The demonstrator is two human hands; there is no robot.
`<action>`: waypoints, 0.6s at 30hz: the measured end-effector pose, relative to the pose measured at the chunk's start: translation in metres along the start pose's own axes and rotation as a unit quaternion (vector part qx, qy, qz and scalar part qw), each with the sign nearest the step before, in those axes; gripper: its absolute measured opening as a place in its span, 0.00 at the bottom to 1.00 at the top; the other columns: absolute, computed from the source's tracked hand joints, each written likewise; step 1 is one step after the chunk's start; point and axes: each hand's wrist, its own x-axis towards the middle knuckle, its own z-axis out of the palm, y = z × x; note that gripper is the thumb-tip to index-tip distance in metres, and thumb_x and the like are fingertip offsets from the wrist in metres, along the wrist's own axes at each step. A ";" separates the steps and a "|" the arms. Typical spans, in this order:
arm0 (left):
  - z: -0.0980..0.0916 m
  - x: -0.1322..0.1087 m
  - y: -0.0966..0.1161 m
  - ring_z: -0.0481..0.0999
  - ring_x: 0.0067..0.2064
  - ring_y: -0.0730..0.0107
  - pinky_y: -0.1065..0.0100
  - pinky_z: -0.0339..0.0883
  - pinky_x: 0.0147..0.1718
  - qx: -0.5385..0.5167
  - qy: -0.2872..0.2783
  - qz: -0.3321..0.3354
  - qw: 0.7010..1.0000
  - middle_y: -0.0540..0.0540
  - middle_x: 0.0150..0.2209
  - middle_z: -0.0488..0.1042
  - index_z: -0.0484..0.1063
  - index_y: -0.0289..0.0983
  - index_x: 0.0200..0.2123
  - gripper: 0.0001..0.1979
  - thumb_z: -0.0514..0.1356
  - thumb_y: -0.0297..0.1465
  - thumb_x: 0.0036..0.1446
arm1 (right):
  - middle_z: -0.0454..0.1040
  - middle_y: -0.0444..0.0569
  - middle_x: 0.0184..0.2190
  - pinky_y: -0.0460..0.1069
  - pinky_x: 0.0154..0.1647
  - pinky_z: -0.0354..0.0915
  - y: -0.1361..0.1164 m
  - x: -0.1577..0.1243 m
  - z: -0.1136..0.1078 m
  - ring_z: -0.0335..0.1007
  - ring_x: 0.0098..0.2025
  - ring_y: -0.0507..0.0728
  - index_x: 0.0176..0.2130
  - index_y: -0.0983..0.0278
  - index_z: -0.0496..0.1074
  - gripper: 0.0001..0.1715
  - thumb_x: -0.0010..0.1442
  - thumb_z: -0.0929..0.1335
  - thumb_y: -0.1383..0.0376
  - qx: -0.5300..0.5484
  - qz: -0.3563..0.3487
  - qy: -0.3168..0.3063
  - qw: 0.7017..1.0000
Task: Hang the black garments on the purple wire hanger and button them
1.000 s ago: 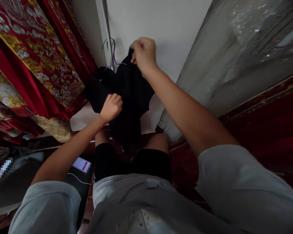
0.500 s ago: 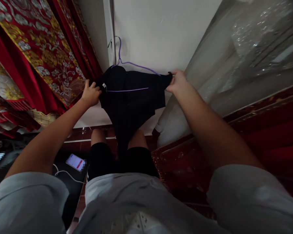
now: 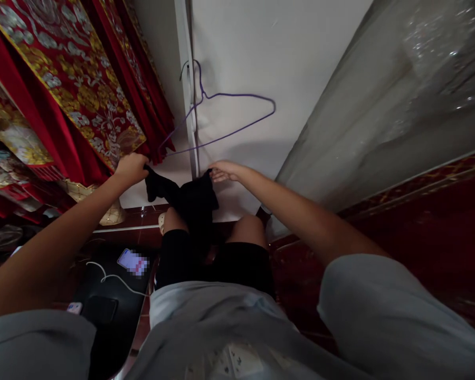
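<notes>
A black garment (image 3: pixel 190 200) hangs slack between my two hands, below the wall. My left hand (image 3: pixel 131 168) is closed on its left end, close to the red embroidered cloth. My right hand (image 3: pixel 224 171) pinches its right end in front of the white wall. Above them a bare purple wire hanger (image 3: pixel 221 119) hangs from a hook on the white door frame, with nothing on it.
Red and gold embroidered fabrics (image 3: pixel 63 89) hang at the left. A silvery plastic-covered surface (image 3: pixel 380 105) slopes down on the right. A lit phone (image 3: pixel 132 261) with a white cable lies on a dark surface by my left leg. My knees stand on red floor.
The black garment has come off the purple hanger and dropped lower. Both hands moved down and closer together with it; the hanger now hangs bare.
</notes>
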 end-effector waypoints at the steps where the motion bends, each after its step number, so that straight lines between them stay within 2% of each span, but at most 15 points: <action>1: 0.000 -0.003 0.007 0.79 0.43 0.50 0.56 0.72 0.44 -0.031 0.021 0.000 0.999 0.38 0.38 0.81 0.79 0.38 0.39 0.12 0.60 0.28 0.51 | 0.79 0.53 0.28 0.50 0.35 0.72 -0.011 -0.006 0.004 0.73 0.29 0.54 0.33 0.67 0.77 0.09 0.56 0.76 0.63 -0.013 0.054 -0.059 0.997; 3: -0.003 -0.005 0.023 0.78 0.43 0.52 0.58 0.72 0.44 -0.109 0.078 0.011 0.991 0.40 0.37 0.80 0.78 0.38 0.38 0.11 0.60 0.26 0.51 | 0.81 0.54 0.46 0.54 0.48 0.74 -0.039 -0.020 0.012 0.77 0.45 0.58 0.49 0.61 0.77 0.25 0.52 0.79 0.60 -0.019 0.118 -0.197 0.973; 5: -0.009 0.003 0.042 0.77 0.43 0.54 0.57 0.71 0.46 -0.210 0.139 0.037 0.967 0.41 0.37 0.78 0.76 0.37 0.40 0.12 0.59 0.25 0.51 | 0.77 0.52 0.55 0.56 0.60 0.70 -0.071 -0.033 0.023 0.73 0.57 0.60 0.56 0.57 0.74 0.36 0.49 0.81 0.60 0.024 0.098 -0.307 0.946; 6: -0.011 0.008 0.050 0.77 0.43 0.55 0.57 0.71 0.48 -0.264 0.165 0.053 0.949 0.42 0.37 0.77 0.75 0.37 0.41 0.13 0.59 0.24 0.52 | 0.77 0.51 0.55 0.56 0.62 0.69 -0.086 -0.039 0.029 0.72 0.59 0.61 0.55 0.57 0.74 0.35 0.49 0.81 0.60 0.055 0.069 -0.325 0.941; 8: -0.015 0.022 0.064 0.76 0.46 0.56 0.54 0.70 0.51 -0.370 0.193 0.079 0.905 0.42 0.39 0.76 0.74 0.36 0.45 0.15 0.59 0.25 0.53 | 0.79 0.52 0.49 0.57 0.60 0.71 -0.110 -0.046 0.042 0.74 0.55 0.61 0.48 0.60 0.75 0.25 0.51 0.78 0.63 0.109 0.034 -0.289 0.950; 10: -0.017 0.031 0.074 0.76 0.50 0.56 0.53 0.69 0.55 -0.463 0.179 0.090 0.863 0.41 0.44 0.76 0.72 0.35 0.49 0.17 0.60 0.28 0.55 | 0.79 0.51 0.40 0.58 0.54 0.74 -0.125 -0.048 0.050 0.76 0.47 0.60 0.41 0.62 0.73 0.11 0.56 0.73 0.66 0.142 0.032 -0.201 0.969; 12: -0.016 0.031 0.082 0.75 0.53 0.54 0.52 0.68 0.57 -0.550 0.111 0.087 0.823 0.39 0.48 0.76 0.71 0.35 0.52 0.18 0.59 0.35 0.60 | 0.77 0.49 0.35 0.57 0.53 0.74 -0.134 -0.047 0.048 0.76 0.43 0.59 0.38 0.62 0.72 0.05 0.58 0.69 0.70 0.145 0.011 -0.145 0.979; 15: -0.006 0.014 0.089 0.76 0.55 0.50 0.52 0.69 0.56 -0.621 -0.107 0.099 0.770 0.37 0.49 0.79 0.72 0.36 0.55 0.28 0.50 0.50 0.66 | 0.78 0.47 0.39 0.55 0.61 0.69 -0.141 -0.038 0.025 0.75 0.49 0.58 0.36 0.62 0.74 0.07 0.57 0.67 0.71 0.083 -0.126 -0.111 0.982; 17: 0.006 0.001 0.090 0.77 0.55 0.48 0.55 0.69 0.54 -0.588 -0.240 0.130 0.761 0.37 0.50 0.81 0.74 0.35 0.56 0.33 0.52 0.55 0.64 | 0.78 0.46 0.44 0.54 0.66 0.65 -0.139 -0.023 0.005 0.72 0.55 0.58 0.39 0.61 0.76 0.08 0.58 0.68 0.69 0.037 -0.210 -0.037 0.976; 18: 0.013 -0.005 0.089 0.77 0.55 0.49 0.57 0.69 0.54 -0.551 -0.278 0.144 0.774 0.37 0.51 0.81 0.75 0.35 0.56 0.34 0.55 0.56 0.62 | 0.78 0.47 0.47 0.54 0.67 0.64 -0.134 -0.012 -0.005 0.71 0.58 0.58 0.41 0.61 0.76 0.09 0.60 0.68 0.67 0.021 -0.228 0.012 0.973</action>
